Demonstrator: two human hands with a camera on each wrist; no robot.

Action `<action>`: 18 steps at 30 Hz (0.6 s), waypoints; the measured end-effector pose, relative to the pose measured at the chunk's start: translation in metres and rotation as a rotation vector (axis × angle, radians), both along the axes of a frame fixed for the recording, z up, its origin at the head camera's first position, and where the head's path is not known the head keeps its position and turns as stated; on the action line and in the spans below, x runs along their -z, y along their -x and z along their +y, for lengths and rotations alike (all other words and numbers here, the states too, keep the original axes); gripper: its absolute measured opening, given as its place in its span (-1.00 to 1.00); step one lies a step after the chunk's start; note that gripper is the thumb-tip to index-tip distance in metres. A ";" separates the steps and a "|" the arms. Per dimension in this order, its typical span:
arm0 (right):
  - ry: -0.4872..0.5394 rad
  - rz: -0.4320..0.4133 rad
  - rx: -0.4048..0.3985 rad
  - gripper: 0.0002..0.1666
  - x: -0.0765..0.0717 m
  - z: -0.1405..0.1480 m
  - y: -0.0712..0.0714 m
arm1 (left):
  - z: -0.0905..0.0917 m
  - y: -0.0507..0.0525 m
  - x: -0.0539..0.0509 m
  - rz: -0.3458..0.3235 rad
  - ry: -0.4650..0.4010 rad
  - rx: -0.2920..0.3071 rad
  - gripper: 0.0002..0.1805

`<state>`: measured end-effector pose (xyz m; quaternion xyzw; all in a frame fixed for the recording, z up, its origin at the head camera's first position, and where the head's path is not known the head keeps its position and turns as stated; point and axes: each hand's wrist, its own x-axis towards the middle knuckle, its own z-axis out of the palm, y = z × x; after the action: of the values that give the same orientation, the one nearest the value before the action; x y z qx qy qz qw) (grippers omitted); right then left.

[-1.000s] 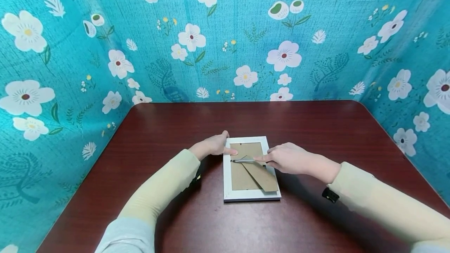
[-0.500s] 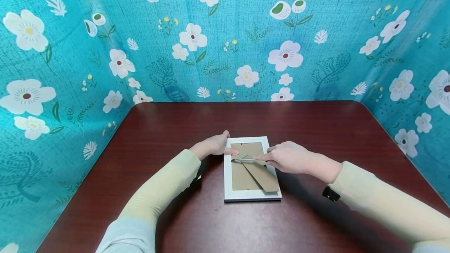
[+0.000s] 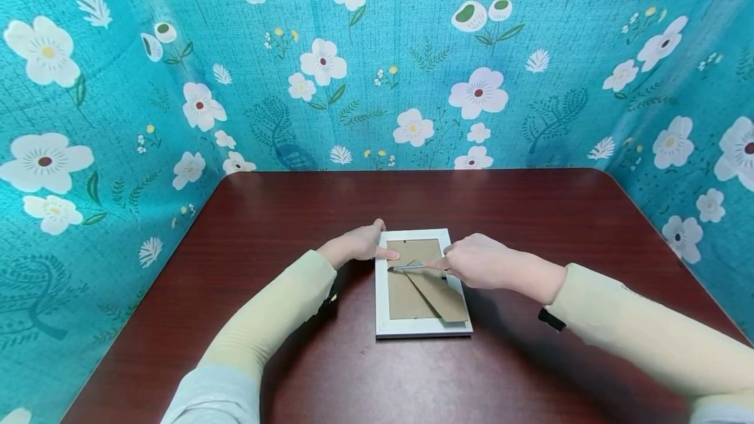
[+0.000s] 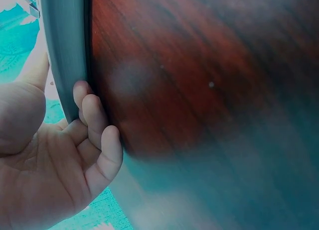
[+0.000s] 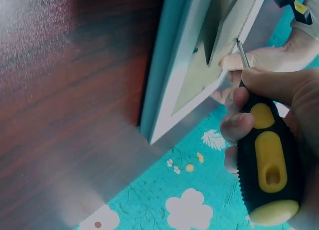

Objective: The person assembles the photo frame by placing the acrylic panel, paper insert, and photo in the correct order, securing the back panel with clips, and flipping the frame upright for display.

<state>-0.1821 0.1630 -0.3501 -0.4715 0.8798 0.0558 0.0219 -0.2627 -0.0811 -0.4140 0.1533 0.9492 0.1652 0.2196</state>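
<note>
A white picture frame [image 3: 419, 328] lies face down on the table, its brown backing board [image 3: 402, 303] upward. From the board a brown stand flap [image 3: 446, 300] angles out toward the lower right. My left hand [image 3: 360, 244] grips the frame's left side, thumb over the backing, fingers along the outer edge, as the left wrist view also shows. In my right hand [image 3: 480, 260] is a screwdriver [image 5: 269, 160] with a black and yellow handle. Its metal shaft reaches across the backing, and the tip is at the frame's left inner edge, near a small dark tab.
The dark red wooden table [image 3: 294, 201] extends around the frame on all sides. Behind it and at both sides hangs a turquoise flowered cloth [image 3: 377, 70]. A black strap [image 3: 552, 319] shows under the right sleeve.
My right hand has turned slightly and its wrist has shifted a little up and left. The screwdriver tip, the frame and my left hand look the same.
</note>
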 end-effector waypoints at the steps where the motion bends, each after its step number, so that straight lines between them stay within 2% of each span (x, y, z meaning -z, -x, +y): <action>1: 0.004 -0.013 0.005 -0.48 0.000 0.000 -0.001 | 0.000 0.000 0.001 -0.004 -0.004 -0.002 -0.17; 5: 0.045 -0.076 0.039 -0.44 0.008 0.005 -0.003 | 0.003 -0.001 0.004 -0.001 -0.015 0.003 -0.17; 10: 0.128 -0.157 0.079 -0.40 0.028 0.016 -0.001 | 0.002 -0.001 0.004 0.008 -0.017 0.002 -0.18; 14: 0.168 -0.158 0.075 -0.40 0.039 0.020 0.000 | 0.000 -0.001 0.002 -0.003 -0.034 -0.021 -0.17; 18: 0.181 -0.144 0.072 -0.40 0.043 0.021 0.001 | -0.001 -0.001 0.003 -0.002 -0.043 -0.019 -0.18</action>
<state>-0.1833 0.1836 -0.3936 -0.4425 0.8937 -0.0588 0.0443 -0.2621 -0.0824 -0.4172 0.1490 0.9466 0.1877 0.2157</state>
